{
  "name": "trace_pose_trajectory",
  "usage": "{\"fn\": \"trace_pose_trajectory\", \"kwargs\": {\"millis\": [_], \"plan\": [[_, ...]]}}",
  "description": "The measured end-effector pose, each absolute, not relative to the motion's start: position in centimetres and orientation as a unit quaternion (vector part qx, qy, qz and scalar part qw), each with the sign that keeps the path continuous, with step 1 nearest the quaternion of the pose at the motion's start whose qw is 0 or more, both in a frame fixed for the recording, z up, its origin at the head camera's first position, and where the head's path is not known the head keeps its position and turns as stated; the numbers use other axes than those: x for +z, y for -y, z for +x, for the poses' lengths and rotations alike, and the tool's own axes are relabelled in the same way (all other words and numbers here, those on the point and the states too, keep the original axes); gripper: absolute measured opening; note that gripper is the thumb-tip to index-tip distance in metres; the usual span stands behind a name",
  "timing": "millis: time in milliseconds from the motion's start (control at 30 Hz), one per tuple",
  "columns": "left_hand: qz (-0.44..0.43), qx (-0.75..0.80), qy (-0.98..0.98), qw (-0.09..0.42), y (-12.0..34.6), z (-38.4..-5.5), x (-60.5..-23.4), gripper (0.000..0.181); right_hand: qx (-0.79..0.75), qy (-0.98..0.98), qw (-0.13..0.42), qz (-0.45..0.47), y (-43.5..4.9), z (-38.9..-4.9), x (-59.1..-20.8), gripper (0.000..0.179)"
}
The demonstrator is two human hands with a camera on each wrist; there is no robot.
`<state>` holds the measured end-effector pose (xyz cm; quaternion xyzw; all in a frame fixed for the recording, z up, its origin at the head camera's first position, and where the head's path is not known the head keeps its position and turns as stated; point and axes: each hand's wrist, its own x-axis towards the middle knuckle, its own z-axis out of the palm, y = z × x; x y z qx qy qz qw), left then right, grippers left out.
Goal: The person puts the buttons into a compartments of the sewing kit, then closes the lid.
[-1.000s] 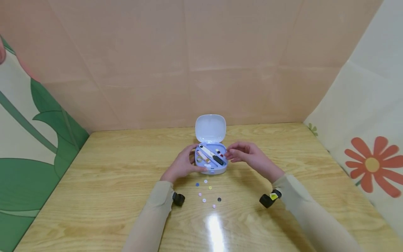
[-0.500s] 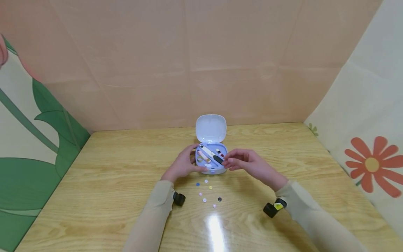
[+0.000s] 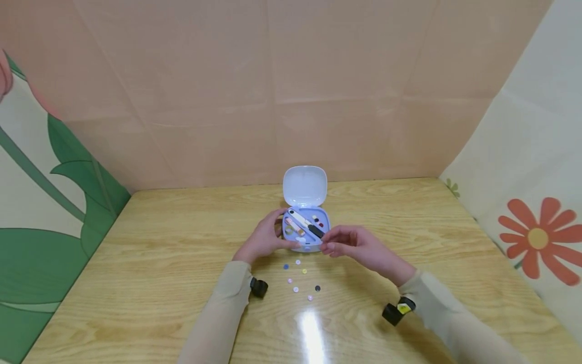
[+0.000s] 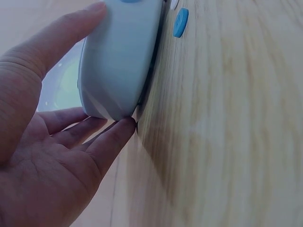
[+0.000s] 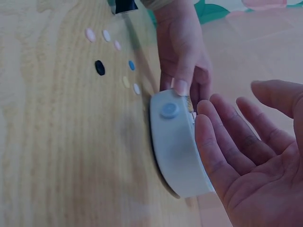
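Just left of the empty, loosely spread right grip (image 3: 360,245), the lilac-and-white plastic box (image 5: 175,142) stands on the wooden surface (image 3: 182,242), clasped by the left grip (image 3: 263,239), the slim black-and-white tool (image 3: 305,224) inside slanting dark end rightward.

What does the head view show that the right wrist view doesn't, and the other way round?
Only the head view shows the box's raised lid and the red flower on the right-hand backdrop. Only the right wrist view shows the right hand's bare palm facing the camera. Both show the left hand gripping the box and seven loose buttons on the table.
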<state>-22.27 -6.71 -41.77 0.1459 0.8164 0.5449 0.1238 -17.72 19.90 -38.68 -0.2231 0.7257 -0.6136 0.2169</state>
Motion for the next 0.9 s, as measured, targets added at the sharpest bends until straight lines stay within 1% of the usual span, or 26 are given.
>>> {"fn": "trace_pose_trajectory", "kwargs": {"millis": [67,333,500,767,900], "plan": [[0.146,0.543,-0.818,0.119,6.8,-22.7,-42.5,0.097,-0.61,-0.728,0.219,-0.223,-19.8,-17.5,-38.9,0.032],[0.149,0.54,-0.821,0.114,6.8,-22.8,-42.6,0.097,-0.596,-0.726,0.234,-0.249,-19.6,-16.8,-40.4,0.036],[0.15,0.545,-0.818,0.113,6.9,-22.8,-42.8,0.096,-0.609,-0.698,0.259,-0.274,-19.4,-16.5,-41.3,0.038],[0.153,0.569,-0.799,0.117,6.8,-23.0,-43.0,0.094,-0.598,-0.704,0.276,-0.264,-18.9,-15.8,-41.6,0.037],[0.153,0.575,-0.794,0.125,6.8,-23.2,-43.1,0.096,-0.589,-0.71,0.285,-0.261,-18.7,-15.7,-41.8,0.036]]}}
